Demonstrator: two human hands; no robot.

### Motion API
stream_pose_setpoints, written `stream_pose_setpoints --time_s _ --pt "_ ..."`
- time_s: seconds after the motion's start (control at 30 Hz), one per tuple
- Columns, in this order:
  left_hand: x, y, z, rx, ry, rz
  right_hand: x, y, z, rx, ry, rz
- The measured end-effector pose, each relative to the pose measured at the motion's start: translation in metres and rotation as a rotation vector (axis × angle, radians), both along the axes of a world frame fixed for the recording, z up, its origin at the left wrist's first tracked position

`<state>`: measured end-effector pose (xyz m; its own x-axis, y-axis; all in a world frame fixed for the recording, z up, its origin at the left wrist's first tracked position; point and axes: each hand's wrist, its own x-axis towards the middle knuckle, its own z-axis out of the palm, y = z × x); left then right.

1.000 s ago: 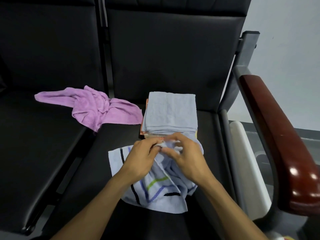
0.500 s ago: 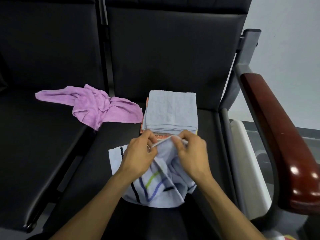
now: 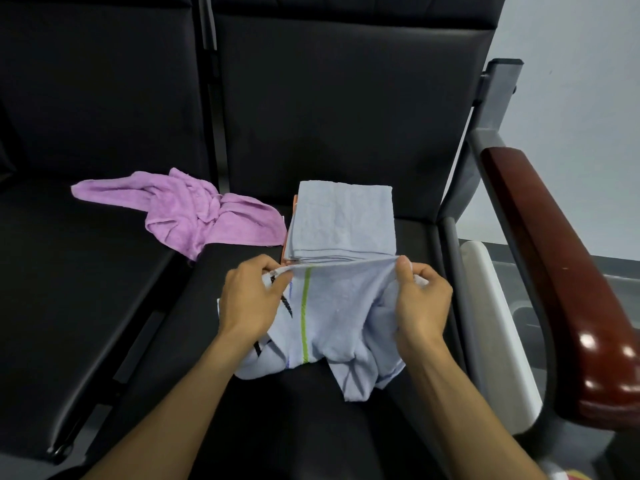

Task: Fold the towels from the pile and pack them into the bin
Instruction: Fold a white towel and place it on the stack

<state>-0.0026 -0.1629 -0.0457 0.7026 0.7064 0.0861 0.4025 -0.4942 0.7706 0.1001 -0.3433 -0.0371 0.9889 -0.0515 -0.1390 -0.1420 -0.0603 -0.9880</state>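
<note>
The step in hand looks like the opening-out of one towel before its first fold. The left hand point(image 3: 250, 299) and the right hand point(image 3: 420, 299) each pinch the far edge of a pale blue striped towel point(image 3: 332, 317), thumb over the cloth and fingers closed beneath it, so both hands are clamped on that edge. Between the two grips the edge runs as a nearly taut line; below it the cloth hangs loose and bunched, with a green stripe running down it and dark stripes showing near the left hand. The lower folds rest on the black chair seat point(image 3: 263, 403).

Taking the folded stack point(image 3: 343, 223) as the landmark: the striped towel lies just in front of it, on the person's side, its held edge close against the stack's near edge, though whether they touch cannot be told. The stack is topped by a light blue towel, with an orange edge showing at its left side. A crumpled purple towel point(image 3: 194, 216) lies to the left of the stack, close beside it, across the gap between the two seats, and appears not yet folded. No bin can be made out with certainty; a white shape point(image 3: 495, 327) stands to the right of the stack, beyond the seat's frame and under the wooden armrest point(image 3: 554, 271).

The next move probably calls for spreading the hands further to find the corners, then shaking or laying the towel flat so the bunched lower half straightens before folding.
</note>
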Motion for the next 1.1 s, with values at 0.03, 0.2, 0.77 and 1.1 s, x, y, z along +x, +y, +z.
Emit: stream_pose_setpoints --time_s 0.03,0.2,0.77,1.1 --pt "0.000 0.000 0.002 -0.059 -0.035 -0.001 0.000 0.001 0.000 0.014 0.025 0.031" --pt "0.003 -0.012 0.002 -0.324 -0.108 -0.092 -0.008 0.009 -0.002 -0.017 -0.015 0.419" --pt "0.003 -0.013 0.004 -0.792 -0.241 -0.291 -0.025 0.016 0.007 -0.095 -0.145 0.711" --pt "0.000 -0.019 0.006 -0.721 -0.288 -0.219 -0.033 0.022 0.000 -0.365 -0.461 0.648"
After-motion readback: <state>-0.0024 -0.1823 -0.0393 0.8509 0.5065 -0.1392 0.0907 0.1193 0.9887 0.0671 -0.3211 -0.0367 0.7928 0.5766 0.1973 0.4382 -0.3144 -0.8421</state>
